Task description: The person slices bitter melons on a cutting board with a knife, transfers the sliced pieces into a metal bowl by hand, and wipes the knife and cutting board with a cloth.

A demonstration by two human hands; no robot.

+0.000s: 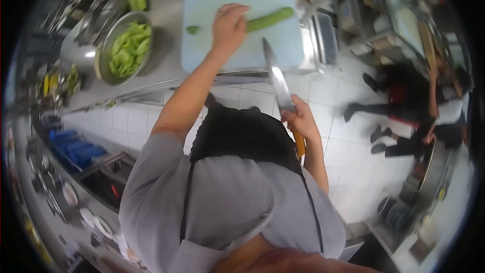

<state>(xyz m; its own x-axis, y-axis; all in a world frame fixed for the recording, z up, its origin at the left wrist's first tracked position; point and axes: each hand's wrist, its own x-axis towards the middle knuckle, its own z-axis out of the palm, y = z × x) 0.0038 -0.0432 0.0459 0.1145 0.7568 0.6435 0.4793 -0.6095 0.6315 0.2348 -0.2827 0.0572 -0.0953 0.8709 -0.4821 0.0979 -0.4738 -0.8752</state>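
Left hand on the green vegetable, knife in the right

The left hand (230, 28) lies over one end of the long green vegetable (271, 19) on the pale cutting board (202, 8); whether its fingers grip or merely press, I cannot tell. The right hand (299, 119) has its fingers closed around the knife (281, 88), the blade's tip pointing toward the board. A small green piece (192, 29) lies left of the hand. Beside the board, a metal bowl (98, 63) of cut green pieces (129, 51) stands on the surface (164, 53).
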